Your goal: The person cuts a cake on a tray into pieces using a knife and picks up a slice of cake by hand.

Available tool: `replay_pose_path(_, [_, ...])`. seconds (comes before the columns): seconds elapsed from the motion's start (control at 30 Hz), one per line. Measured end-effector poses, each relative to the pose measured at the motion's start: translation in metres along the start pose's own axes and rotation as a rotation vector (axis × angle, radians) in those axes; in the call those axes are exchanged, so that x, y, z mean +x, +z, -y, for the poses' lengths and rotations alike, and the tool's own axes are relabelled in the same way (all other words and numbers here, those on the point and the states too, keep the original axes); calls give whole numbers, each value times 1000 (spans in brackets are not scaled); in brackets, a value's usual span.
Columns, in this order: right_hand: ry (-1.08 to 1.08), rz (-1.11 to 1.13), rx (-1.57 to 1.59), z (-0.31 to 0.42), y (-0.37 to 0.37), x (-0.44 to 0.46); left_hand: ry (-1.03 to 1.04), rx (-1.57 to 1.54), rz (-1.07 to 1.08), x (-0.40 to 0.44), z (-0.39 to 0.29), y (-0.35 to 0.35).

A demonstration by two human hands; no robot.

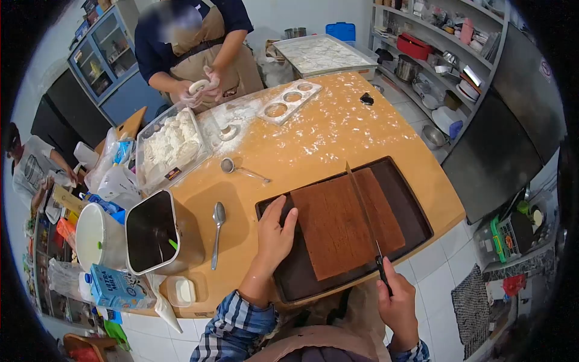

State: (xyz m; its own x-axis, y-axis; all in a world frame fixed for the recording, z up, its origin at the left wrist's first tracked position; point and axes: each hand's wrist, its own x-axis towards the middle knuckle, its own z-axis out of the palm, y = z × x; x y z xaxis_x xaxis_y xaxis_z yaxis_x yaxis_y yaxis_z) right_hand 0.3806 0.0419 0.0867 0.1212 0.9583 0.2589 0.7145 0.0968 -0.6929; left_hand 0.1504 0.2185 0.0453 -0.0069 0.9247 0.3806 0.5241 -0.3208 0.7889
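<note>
A flat rectangular brown sheet cake [329, 226] lies on a dark baking tray [405, 196] at the table's near side. My right hand [398, 301] is closed round the black handle of a long knife [363, 208]. Its blade runs lengthwise across the cake, right of the middle, with the tip at the far edge; how deep it sits I cannot tell. With fingers stretched and thumb apart, my left hand [276, 235] is at the cake's left edge, over the tray's rim. Left of it, a spoon [218, 235] lies on the table.
A metal container with dark contents [187, 241], a white bucket [99, 235] and a milk carton [120, 288] stand left. Across the table, a co-worker [199, 54] handles a dough ring beside a tub of floury pieces [172, 142]. A small strainer [228, 165] lies mid-table.
</note>
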Motion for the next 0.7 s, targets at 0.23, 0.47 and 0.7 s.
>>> replay_pose_path(0.23, [37, 46, 4, -2, -4, -1, -52, -49, 81, -3, 16, 7])
replay_pose_path(0.47, [31, 52, -22, 2, -2, 1, -88, -116, 71, -5, 10, 7])
replay_pose_path(0.7, [25, 60, -9, 2, 1, 3, -135, -79, 170, -6, 1, 4])
